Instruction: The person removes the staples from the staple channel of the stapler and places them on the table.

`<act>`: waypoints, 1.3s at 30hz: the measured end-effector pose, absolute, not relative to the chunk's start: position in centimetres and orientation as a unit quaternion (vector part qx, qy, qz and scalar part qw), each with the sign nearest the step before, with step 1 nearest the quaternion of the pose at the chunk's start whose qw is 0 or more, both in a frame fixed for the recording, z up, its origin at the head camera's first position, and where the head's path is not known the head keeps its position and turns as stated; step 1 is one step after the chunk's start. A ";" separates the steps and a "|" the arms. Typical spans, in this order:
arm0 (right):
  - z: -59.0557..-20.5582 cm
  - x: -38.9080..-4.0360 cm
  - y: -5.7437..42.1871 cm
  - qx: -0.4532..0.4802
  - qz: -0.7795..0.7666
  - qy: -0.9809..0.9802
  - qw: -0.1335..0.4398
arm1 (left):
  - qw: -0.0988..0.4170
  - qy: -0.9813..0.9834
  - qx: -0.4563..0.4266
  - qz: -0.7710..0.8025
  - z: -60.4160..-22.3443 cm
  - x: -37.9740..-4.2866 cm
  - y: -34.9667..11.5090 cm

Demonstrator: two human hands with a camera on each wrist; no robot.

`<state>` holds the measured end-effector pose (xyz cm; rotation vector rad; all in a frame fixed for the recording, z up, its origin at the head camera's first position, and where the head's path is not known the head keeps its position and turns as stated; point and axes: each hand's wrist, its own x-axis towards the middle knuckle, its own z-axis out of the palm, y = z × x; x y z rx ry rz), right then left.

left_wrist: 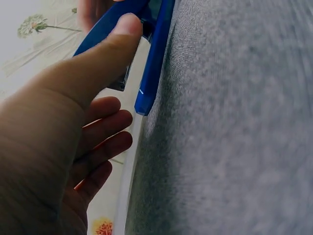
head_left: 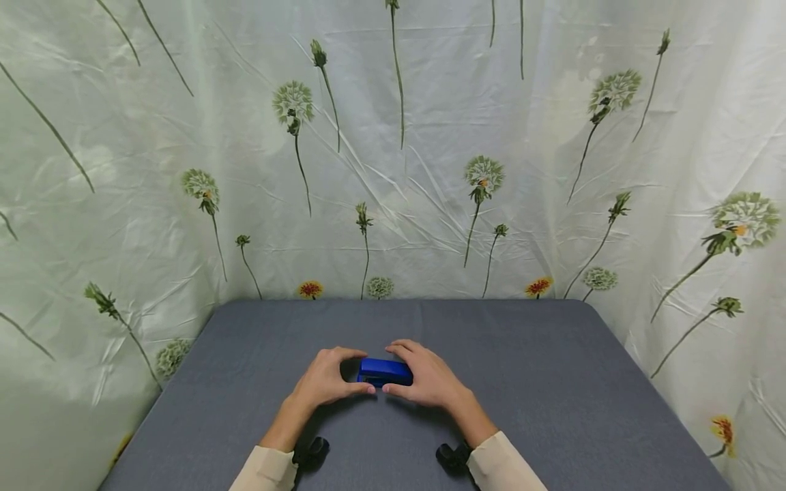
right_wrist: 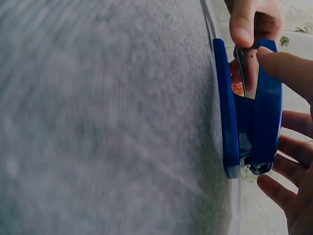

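A blue stapler point(head_left: 385, 372) lies lengthwise on the grey tabletop, between both hands. Its base point(right_wrist: 227, 105) is down on the cloth, and a gap shows between base and blue upper arm point(right_wrist: 268, 110), with a metal rail inside. My left hand point(head_left: 328, 377) curves round the stapler's left end, thumb point(left_wrist: 128, 25) on the near side, index finger on the far side, other fingers loosely bent below. My right hand point(head_left: 430, 375) holds the right end, its thumb point(right_wrist: 281, 63) over the near side of the upper arm and its fingers behind.
The grey cloth-covered table point(head_left: 522, 409) extends around both hands. Behind it hangs a pale curtain point(head_left: 417, 204) printed with dandelions, meeting the table's back edge. Black straps with small devices point(head_left: 453, 458) sit on both wrists, below cream sleeves point(head_left: 506, 464).
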<state>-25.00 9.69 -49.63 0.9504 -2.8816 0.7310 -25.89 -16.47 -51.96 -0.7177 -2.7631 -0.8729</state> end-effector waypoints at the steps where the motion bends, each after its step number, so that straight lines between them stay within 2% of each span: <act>1: -49.6 -25.0 9.6 0.305 0.234 -0.923 0.011 | 0.077 -0.923 -0.239 -0.293 -52.0 -25.9 -16.5; 20: -49.5 -25.0 8.5 0.311 0.224 -0.923 0.032 | 0.105 -0.904 -0.272 -0.313 -52.5 -26.0 -15.9; 39: -49.5 -24.8 7.5 0.313 0.229 -0.920 0.065 | 0.080 -0.903 -0.239 -0.347 -52.9 -26.1 -15.9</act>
